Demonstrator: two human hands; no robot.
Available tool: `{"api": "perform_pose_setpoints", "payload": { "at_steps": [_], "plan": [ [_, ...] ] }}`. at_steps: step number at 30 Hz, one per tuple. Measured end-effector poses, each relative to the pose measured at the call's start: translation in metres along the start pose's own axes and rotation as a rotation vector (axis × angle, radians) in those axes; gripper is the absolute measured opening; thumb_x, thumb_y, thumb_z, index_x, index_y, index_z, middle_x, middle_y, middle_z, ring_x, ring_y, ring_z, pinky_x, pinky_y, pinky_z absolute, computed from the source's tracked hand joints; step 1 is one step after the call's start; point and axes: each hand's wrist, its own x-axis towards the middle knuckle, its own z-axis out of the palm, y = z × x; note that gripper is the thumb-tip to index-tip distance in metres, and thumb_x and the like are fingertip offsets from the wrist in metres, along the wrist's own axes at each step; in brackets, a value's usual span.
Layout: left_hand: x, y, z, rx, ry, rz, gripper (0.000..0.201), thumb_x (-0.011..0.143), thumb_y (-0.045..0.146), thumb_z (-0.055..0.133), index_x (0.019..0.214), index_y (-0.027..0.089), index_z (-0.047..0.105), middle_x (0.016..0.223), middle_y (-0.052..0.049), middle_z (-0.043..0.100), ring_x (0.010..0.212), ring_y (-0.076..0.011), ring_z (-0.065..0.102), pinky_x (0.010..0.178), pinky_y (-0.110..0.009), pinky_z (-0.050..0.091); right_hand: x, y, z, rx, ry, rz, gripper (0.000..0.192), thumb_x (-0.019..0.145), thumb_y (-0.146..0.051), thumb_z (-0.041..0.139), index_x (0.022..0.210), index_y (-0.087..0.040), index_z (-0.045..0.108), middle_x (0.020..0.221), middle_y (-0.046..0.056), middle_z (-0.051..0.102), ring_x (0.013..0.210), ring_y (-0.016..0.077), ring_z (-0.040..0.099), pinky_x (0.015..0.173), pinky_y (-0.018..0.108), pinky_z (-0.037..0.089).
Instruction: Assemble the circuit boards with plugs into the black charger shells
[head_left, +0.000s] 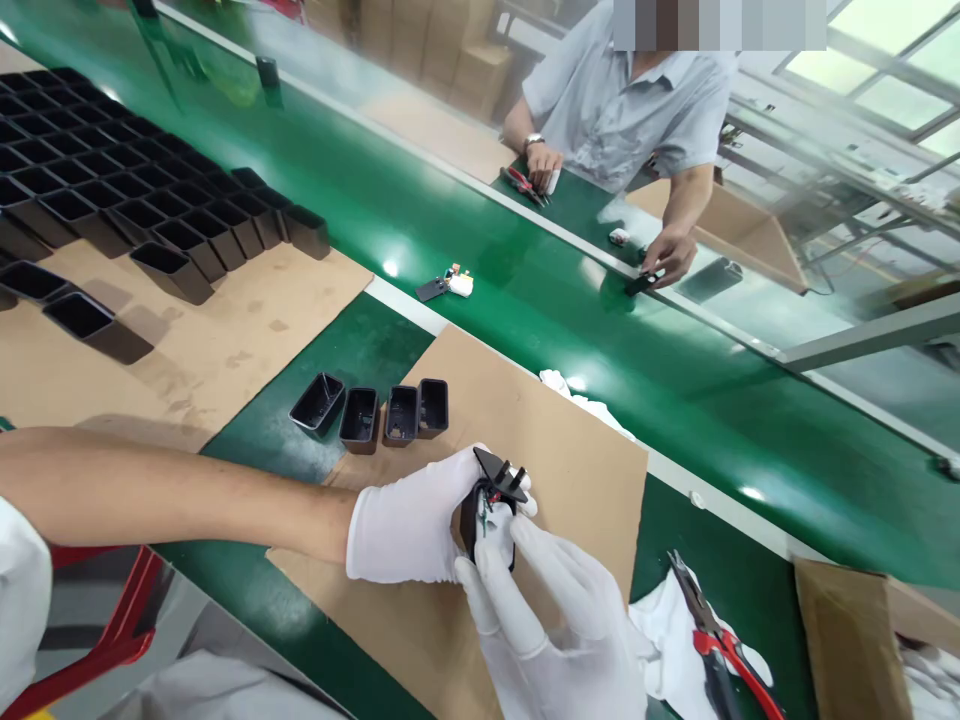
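Cardboard sheet (570, 440) covers bench under both white-gloved hands; left hand (409, 530) & right hand (559, 625) pinch glossy black plug housing (491, 510) w/ wires. Four open black casings (371, 410) near, red-handled pliers (712, 640) beside.

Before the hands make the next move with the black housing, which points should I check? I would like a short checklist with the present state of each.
1. Black housing held by both hands: ok, left hand and right hand both grip it.
2. Wires seated inside the housing: cannot tell, red and green ones show at the opening.
3. Four empty shells close by: ok.
4. Red-handled pliers within reach: ok, lying on white cloth.
5. Cardboard sheet under the hands: ok.
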Motion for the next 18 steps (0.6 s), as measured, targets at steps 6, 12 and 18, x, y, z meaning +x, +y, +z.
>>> {"api": "perform_pose_setpoints", "payload": {
  "at_steps": [6,12,18],
  "plan": [
    [-0.006,-0.006,-0.008,0.388,0.011,0.295,0.036,0.103,0.052,0.045,0.117,0.02,0.057,0.101,-0.007,0.065,0.085,-0.0197,0.066,0.08,-0.036,0.058,-0.011,0.008,0.015,0.146,-0.031,0.159,0.033,0.099,-0.022,0.068,0.131,-0.022,0.076,0.116,0.011,0.081,0.099,0.0232,0.082,0.086,0.029,0.069],
    [-0.049,-0.006,-0.031,1.18,0.038,0.568,0.044,0.103,0.023,0.05,0.147,0.02,0.05,0.146,-0.015,0.062,0.139,-0.0309,0.058,0.124,-0.054,0.042,-0.009,0.025,0.012,0.126,0.013,-0.085,0.026,0.1,-0.018,0.062,0.113,-0.027,0.083,0.12,0.009,0.081,0.098,0.0188,0.083,0.086,0.022,0.068],
    [-0.058,-0.033,-0.053,1.601,0.416,0.654,0.041,0.101,0.021,0.06,0.141,0.022,0.058,0.14,-0.014,0.066,0.134,-0.0339,0.061,0.12,-0.056,0.047,-0.018,0.028,0.031,0.138,-0.065,-0.072,0.026,0.103,-0.032,0.061,0.113,-0.029,0.084,0.121,0.005,0.082,0.097,0.0169,0.084,0.094,0.022,0.063]
  ]
}}
